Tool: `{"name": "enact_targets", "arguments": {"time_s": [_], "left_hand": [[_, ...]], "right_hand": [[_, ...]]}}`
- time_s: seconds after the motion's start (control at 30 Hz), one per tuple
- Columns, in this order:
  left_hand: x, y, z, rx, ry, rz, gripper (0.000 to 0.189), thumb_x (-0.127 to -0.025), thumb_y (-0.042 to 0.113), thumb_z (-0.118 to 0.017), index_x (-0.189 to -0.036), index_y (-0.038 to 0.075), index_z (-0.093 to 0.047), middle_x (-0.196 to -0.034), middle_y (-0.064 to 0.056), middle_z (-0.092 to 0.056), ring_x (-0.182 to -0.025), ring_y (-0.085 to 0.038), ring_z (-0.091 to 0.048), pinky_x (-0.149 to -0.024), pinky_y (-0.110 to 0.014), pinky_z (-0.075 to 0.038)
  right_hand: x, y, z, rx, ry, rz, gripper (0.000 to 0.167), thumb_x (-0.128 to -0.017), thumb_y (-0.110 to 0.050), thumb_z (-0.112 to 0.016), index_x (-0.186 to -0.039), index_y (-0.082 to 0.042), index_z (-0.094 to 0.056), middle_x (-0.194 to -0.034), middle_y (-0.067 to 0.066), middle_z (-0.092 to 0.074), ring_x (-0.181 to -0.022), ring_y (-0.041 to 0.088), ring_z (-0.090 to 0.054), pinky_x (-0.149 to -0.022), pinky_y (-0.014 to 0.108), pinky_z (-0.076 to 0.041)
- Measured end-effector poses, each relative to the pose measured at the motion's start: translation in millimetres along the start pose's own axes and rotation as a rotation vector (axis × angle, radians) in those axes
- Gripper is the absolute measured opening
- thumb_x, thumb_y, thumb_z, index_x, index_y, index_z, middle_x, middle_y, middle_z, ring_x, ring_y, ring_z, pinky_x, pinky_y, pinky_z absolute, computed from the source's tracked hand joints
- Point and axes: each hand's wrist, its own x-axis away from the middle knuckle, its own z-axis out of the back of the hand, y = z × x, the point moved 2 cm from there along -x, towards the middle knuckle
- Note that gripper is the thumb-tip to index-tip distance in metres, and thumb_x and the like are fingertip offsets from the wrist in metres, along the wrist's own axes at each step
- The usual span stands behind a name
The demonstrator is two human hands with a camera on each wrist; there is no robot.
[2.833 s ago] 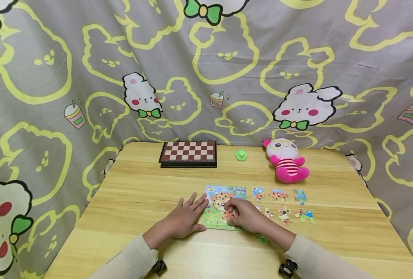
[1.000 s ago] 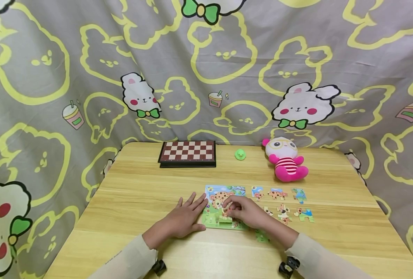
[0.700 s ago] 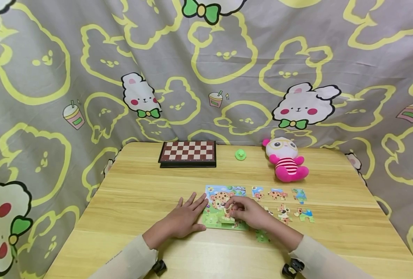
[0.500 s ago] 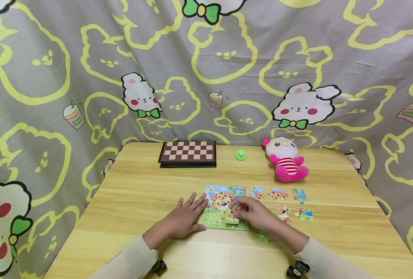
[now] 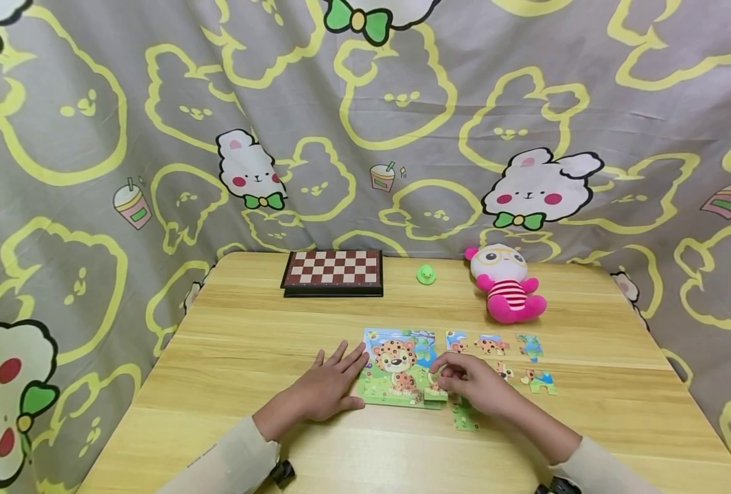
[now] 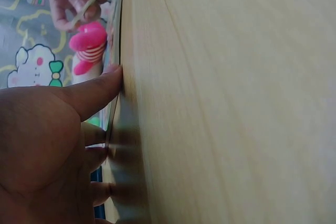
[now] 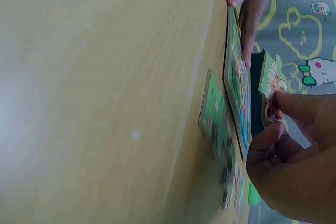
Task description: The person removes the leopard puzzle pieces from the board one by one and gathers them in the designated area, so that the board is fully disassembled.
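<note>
A jigsaw board [image 5: 396,353] with a spotted cub picture lies on the table in the head view. My left hand [image 5: 328,387] rests flat at its left edge, fingers straight; in the left wrist view the thumb [image 6: 102,88] touches the edge. Over the board's lower right corner, my right hand [image 5: 473,381] pinches a jigsaw piece [image 5: 436,393] between thumb and fingers. In the right wrist view this piece [image 7: 270,82] is raised off the board, showing green and spotted print. Loose jigsaw pieces [image 5: 530,348] lie to the right, some partly hidden by the right hand.
Behind the board stand a chequered game box [image 5: 333,269], a small green duck [image 5: 426,274] and a pink plush toy [image 5: 508,291] in a striped top. One green jigsaw piece [image 5: 465,417] lies close to the right hand. A patterned curtain [image 5: 316,103] hangs behind the table [image 5: 217,370].
My right hand has lifted the jigsaw piece from the board's lower middle and carried it right, uncovering the printed cub underneath. The left hand has stayed in place.
</note>
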Motion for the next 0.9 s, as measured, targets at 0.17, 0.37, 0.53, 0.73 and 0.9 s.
{"name": "enact_targets", "arguments": {"time_s": [0.17,0.37,0.53,0.73,0.9], "left_hand": [[0.0,0.3,0.1,0.000,-0.004,0.002,0.086,-0.101,0.060,-0.052,-0.167,0.016,-0.019,-0.174,-0.003,-0.009,-0.159,-0.038,-0.007,-0.118,-0.071,-0.019],[-1.1,-0.4,-0.9,-0.012,-0.009,0.011,0.086,-0.101,0.061,-0.051,-0.167,0.018,-0.017,-0.174,-0.002,-0.007,-0.159,-0.037,-0.006,-0.119,-0.071,-0.018],[-1.4,-0.6,-1.2,-0.012,-0.008,0.015,0.086,-0.101,0.061,-0.050,-0.167,0.018,-0.017,-0.174,-0.001,-0.007,-0.159,-0.036,-0.006,-0.119,-0.071,-0.018],[-0.8,-0.1,-0.5,-0.005,-0.005,0.010,0.085,-0.101,0.060,-0.052,-0.167,0.017,-0.019,-0.174,-0.002,-0.009,-0.159,-0.037,-0.008,-0.118,-0.071,-0.019],[-1.3,-0.5,0.1,-0.001,-0.004,0.010,0.086,-0.101,0.060,-0.052,-0.167,0.017,-0.019,-0.174,-0.002,-0.009,-0.159,-0.037,-0.007,-0.119,-0.071,-0.019]], "right_hand": [[13.4,6.4,10.0,0.033,0.020,0.008,0.013,-0.102,-0.009,-0.063,-0.114,-0.011,-0.069,-0.089,0.006,-0.063,-0.076,0.014,-0.056,-0.065,0.026,-0.050],[28.0,14.0,21.6,0.056,0.037,-0.001,0.013,-0.102,-0.010,-0.063,-0.114,-0.010,-0.069,-0.089,0.006,-0.062,-0.075,0.011,-0.055,-0.062,0.025,-0.049],[38.6,18.5,29.8,0.057,0.049,-0.009,0.014,-0.102,-0.011,-0.064,-0.115,-0.010,-0.070,-0.090,0.006,-0.063,-0.074,0.011,-0.054,-0.060,0.026,-0.049],[49.5,25.9,38.2,0.052,0.049,-0.037,0.018,-0.103,-0.013,-0.064,-0.119,-0.008,-0.069,-0.091,0.006,-0.065,-0.072,0.013,-0.055,-0.059,0.027,-0.050],[58.2,33.2,44.6,0.057,0.057,-0.050,0.017,-0.103,-0.010,-0.063,-0.118,-0.007,-0.069,-0.092,0.006,-0.065,-0.071,0.012,-0.055,-0.057,0.026,-0.050]]}}
